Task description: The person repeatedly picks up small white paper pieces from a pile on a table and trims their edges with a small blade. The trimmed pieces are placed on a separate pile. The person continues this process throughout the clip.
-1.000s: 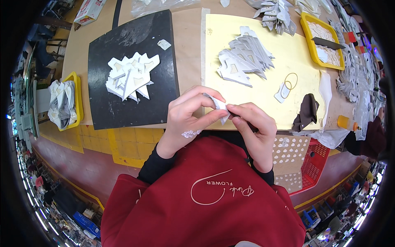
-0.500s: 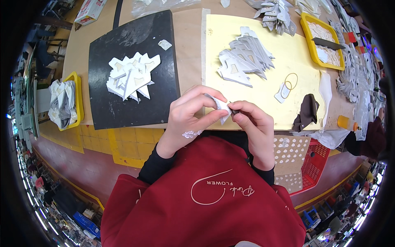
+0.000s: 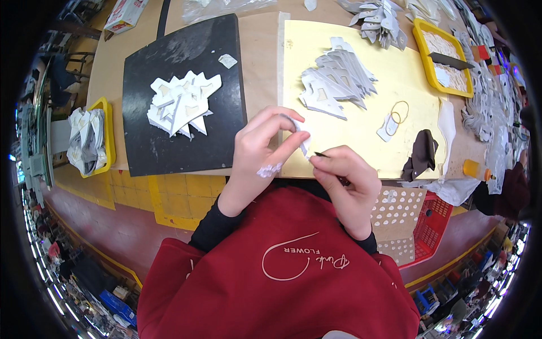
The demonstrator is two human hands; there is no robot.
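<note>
My left hand (image 3: 255, 142) pinches a small curved white cut piece (image 3: 305, 148) between thumb and fingers, above the table's near edge. Small white bits (image 3: 269, 169) cling to the back of that hand near the thumb. Just to its right, my right hand (image 3: 351, 176) is closed around a thin dark pointed tool (image 3: 321, 155); its exact kind is mostly hidden by the fingers. The tool's tip shows near the lower end of the white piece, and whether they touch I cannot tell. Beyond my hands, a fanned stack of grey-white cut pieces (image 3: 339, 76) lies on a yellow sheet (image 3: 395, 73).
At left, a pile of white pieces (image 3: 186, 104) rests on a black board (image 3: 141, 135). Yellow trays (image 3: 110, 135) stand at far left and far right. A dark cloth (image 3: 423, 151) and rubber bands (image 3: 400, 112) lie at right. Below is a red crate (image 3: 435, 226).
My right hand has moved slightly down and away from the left, exposing the tool's dark tip. My left hand has tilted the white piece up a little.
</note>
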